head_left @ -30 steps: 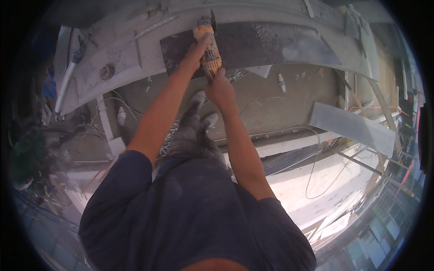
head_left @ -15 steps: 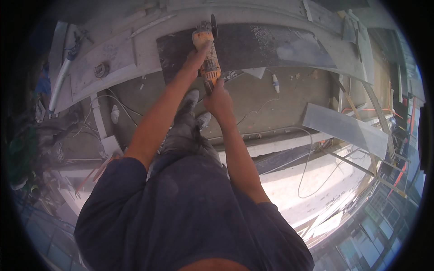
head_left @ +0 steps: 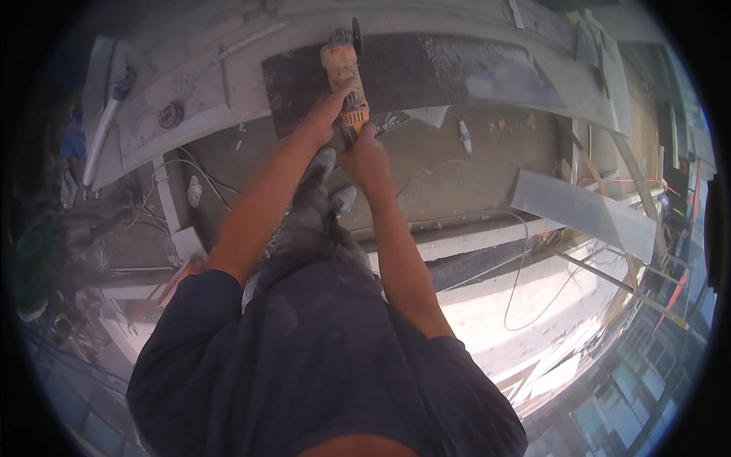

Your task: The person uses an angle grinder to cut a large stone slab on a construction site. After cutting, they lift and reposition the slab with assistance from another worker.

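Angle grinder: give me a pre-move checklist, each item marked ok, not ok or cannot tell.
1. Right hand on the rear end of the angle grinder: ok, it grips there.
2. Left hand on the body: ok, it holds further forward.
3. Disc away from the fingers: ok, it sits at the far end, beyond both hands.
4. Disc stopped: cannot tell from these pictures.
5. Hand protection: not ok, both hands are bare.
6. Dark slab under the grinder held firm: cannot tell, what secures it does not show.
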Demonstrator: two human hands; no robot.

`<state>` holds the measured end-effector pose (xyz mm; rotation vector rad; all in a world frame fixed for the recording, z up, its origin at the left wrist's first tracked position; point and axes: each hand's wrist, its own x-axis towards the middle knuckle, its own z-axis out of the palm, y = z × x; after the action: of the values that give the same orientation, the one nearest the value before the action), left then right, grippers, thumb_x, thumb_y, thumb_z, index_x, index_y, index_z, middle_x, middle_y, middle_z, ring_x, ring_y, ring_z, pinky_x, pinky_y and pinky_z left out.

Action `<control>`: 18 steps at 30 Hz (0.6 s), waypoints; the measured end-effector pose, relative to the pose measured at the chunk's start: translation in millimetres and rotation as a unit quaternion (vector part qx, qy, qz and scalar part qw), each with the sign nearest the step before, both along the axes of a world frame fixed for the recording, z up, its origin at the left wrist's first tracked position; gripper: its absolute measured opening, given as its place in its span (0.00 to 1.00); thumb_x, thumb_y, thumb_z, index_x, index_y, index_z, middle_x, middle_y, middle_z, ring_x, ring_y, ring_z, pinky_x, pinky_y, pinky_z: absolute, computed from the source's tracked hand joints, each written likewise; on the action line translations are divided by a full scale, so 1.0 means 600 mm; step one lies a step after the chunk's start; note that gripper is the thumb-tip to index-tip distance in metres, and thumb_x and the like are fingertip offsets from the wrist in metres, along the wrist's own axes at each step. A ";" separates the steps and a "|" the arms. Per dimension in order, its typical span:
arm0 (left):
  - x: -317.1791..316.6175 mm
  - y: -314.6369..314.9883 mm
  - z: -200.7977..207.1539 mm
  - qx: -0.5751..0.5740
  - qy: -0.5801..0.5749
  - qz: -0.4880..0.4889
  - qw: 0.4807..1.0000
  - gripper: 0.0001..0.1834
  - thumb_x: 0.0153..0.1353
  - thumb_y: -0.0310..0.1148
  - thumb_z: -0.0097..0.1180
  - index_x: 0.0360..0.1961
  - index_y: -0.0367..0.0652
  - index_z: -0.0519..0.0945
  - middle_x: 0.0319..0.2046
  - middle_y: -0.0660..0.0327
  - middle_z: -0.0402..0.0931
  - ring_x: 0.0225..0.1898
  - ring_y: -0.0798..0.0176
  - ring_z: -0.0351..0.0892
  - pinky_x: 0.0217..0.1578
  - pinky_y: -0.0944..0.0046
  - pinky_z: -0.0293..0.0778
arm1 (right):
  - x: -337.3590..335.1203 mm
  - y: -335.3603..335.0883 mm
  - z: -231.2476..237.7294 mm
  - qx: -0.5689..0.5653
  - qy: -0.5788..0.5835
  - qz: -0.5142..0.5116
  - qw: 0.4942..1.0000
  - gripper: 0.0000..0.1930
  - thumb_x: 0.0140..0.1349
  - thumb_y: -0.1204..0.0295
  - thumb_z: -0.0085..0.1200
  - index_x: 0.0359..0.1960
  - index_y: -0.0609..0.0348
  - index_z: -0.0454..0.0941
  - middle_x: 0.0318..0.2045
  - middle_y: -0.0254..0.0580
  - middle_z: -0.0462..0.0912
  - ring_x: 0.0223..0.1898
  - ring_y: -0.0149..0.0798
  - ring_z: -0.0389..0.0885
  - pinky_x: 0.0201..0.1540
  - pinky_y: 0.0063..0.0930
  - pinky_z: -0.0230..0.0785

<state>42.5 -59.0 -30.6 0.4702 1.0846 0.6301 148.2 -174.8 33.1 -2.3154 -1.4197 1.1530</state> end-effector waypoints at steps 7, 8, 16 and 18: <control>0.014 -0.056 0.003 0.014 0.032 0.015 0.999 0.41 0.74 0.60 0.61 0.74 0.37 0.72 0.59 0.54 0.81 0.63 0.58 0.80 0.67 0.53 0.73 | 0.002 -0.047 0.010 0.002 -0.004 -0.006 1.000 0.26 0.61 0.72 0.61 0.58 0.65 0.65 0.44 0.74 0.87 0.49 0.76 0.86 0.52 0.67 0.76; 0.013 -0.054 -0.002 0.015 0.049 0.011 0.999 0.42 0.74 0.61 0.60 0.74 0.36 0.71 0.60 0.53 0.81 0.64 0.57 0.80 0.67 0.53 0.72 | 0.002 -0.046 0.011 0.002 0.001 -0.011 1.000 0.26 0.61 0.72 0.61 0.58 0.65 0.65 0.44 0.74 0.87 0.50 0.76 0.86 0.52 0.67 0.76; 0.015 -0.007 -0.039 0.030 0.089 0.014 0.995 0.43 0.74 0.60 0.63 0.72 0.32 0.72 0.57 0.55 0.82 0.57 0.59 0.84 0.59 0.56 0.79 | 0.002 -0.012 -0.014 0.027 0.022 -0.016 0.999 0.26 0.62 0.71 0.61 0.59 0.63 0.65 0.46 0.75 0.87 0.52 0.77 0.85 0.54 0.67 0.76; 0.013 0.008 -0.037 0.034 0.089 0.008 0.995 0.43 0.74 0.60 0.63 0.72 0.32 0.72 0.57 0.55 0.82 0.57 0.58 0.84 0.59 0.56 0.79 | 0.002 0.001 -0.022 0.024 0.016 -0.006 1.000 0.26 0.64 0.70 0.61 0.60 0.63 0.64 0.48 0.71 0.87 0.53 0.75 0.86 0.56 0.66 0.77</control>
<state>50.5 -54.1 -52.6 0.5857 1.2396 0.6490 149.6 -174.4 20.2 -2.2614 -1.4041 1.1350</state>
